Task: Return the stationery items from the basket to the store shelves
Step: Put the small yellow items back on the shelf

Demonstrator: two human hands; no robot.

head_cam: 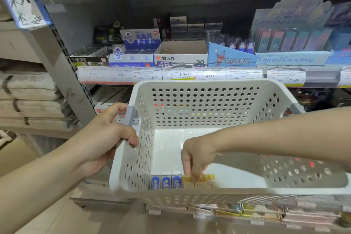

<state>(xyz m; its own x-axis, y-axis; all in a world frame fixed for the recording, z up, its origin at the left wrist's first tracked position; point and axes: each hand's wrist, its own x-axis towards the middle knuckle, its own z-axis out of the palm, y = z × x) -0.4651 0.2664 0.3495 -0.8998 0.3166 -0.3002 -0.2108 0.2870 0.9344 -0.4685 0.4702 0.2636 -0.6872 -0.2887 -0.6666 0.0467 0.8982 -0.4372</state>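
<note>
Left hand (106, 138) grips the basket (199, 85) rim, steadying it; right hand (197, 156) fingers pinch yellow erasers (206, 177) inside to lift.

left hand (106, 138) holds basket (190, 84); right hand (197, 155) pinches yellow erasers (206, 180).

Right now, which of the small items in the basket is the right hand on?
The yellow items, which the right hand pinches; the three blue-labelled erasers beside them lie untouched.

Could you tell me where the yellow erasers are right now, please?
In the head view, the yellow erasers sit at the basket's near-left bottom, right of three blue erasers, pinched by the right hand.
</note>
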